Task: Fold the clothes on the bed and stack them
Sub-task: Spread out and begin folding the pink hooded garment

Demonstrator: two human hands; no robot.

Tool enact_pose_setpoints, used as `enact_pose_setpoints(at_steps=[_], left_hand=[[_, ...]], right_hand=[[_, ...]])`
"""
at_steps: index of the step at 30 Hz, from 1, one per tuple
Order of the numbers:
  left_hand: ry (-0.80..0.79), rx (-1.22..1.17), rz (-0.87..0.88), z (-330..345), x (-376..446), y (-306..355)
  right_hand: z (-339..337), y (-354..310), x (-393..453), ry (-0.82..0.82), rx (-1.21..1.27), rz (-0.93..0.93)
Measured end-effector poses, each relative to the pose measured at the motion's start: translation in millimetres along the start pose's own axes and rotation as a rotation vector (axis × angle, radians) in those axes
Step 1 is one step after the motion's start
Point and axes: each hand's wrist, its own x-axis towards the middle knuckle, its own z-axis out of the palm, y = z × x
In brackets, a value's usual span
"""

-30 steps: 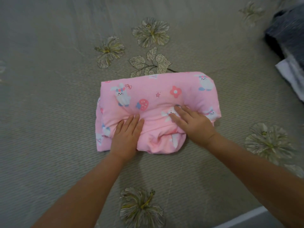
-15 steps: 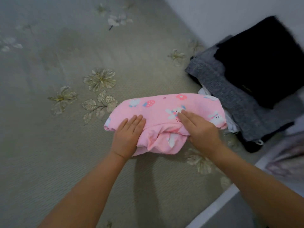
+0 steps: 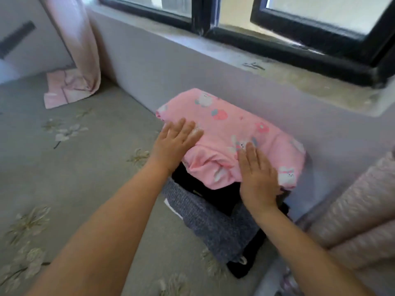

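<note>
Two hands flat on the folded pink garment (image 3: pixel 237 133), fingers straight, palms down, nothing gripped: left hand (image 3: pixel 175 142) presses the near-left edge, right hand (image 3: pixel 257 174) presses the near-right part over a loose bunched fold at the front. Pink garment sits on top of the stack, directly on a black garment (image 3: pixel 215 193), which lies on a grey knit garment (image 3: pixel 213 223); more dark cloth shows at the bottom of the pile, can't tell what it is. Stack is on the bed (image 3: pixel 74 178) tight against the wall (image 3: pixel 171 67) under the window sill (image 3: pixel 277 71). Pink curtain (image 3: pixel 79 45) hangs at far left with a small pink folded cloth (image 3: pixel 62 90) below it; rolled pinkish bedding (image 3: pixel 359 210) at right. Judgement: placing step looks basically done, just patting down. Risks: the front fold is puffy and not tucked, so it may spring open once both palms lift; pink piece overhangs the black one on the right and far side, so uneven pressure could tip it toward the wall gap or slide it off; pressing hard on the near edge could shift the layers underneath, which already sit staggered. Frame is motion-blurred, fine edges unclear.
</note>
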Motion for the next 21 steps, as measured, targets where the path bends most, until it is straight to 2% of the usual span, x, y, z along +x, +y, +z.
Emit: enact_pose_setpoints(at_steps=[3, 4, 5, 8, 12, 15, 17, 19, 21], left_hand=[[-0.491, -0.022, -0.015, 50.9, 14.4, 21.6], [-0.614, -0.073, -0.042, 58.7, 16.0, 26.1], [-0.643, -0.137, -0.063, 64.2, 17.9, 29.2], [-0.609, -0.302, -0.087, 69.6, 24.5, 33.1], [-0.695, -0.359, -0.089, 64.4, 31.4, 27.1], [-0.505, -0.377, -0.206, 54.5, 48.9, 35.7], [-0.357, -0.476, -0.224, 52.4, 64.4, 52.7], [-0.386, -0.517, -0.178, 56.4, 77.3, 73.6], [-0.435, -0.543, -0.211, 68.8, 80.0, 87.7]], right_hand=[[38.9, -4.5, -23.1, -0.366, -0.053, 0.113], [47.7, -6.0, -25.8, -0.466, -0.022, 0.147], [53.1, -5.2, -25.8, -0.529, -0.007, 0.181], [58.1, 0.9, -24.0, -0.590, 0.005, 0.193], [53.1, 2.6, -20.8, -0.646, 0.099, 0.218], [53.1, 9.4, -20.4, -0.727, 0.229, 0.167], [47.1, 14.6, -15.6, -0.694, 0.303, 0.190], [41.2, 18.3, -12.5, -0.675, 0.377, 0.208], [36.8, 22.4, -17.4, -0.620, 0.498, 0.256]])
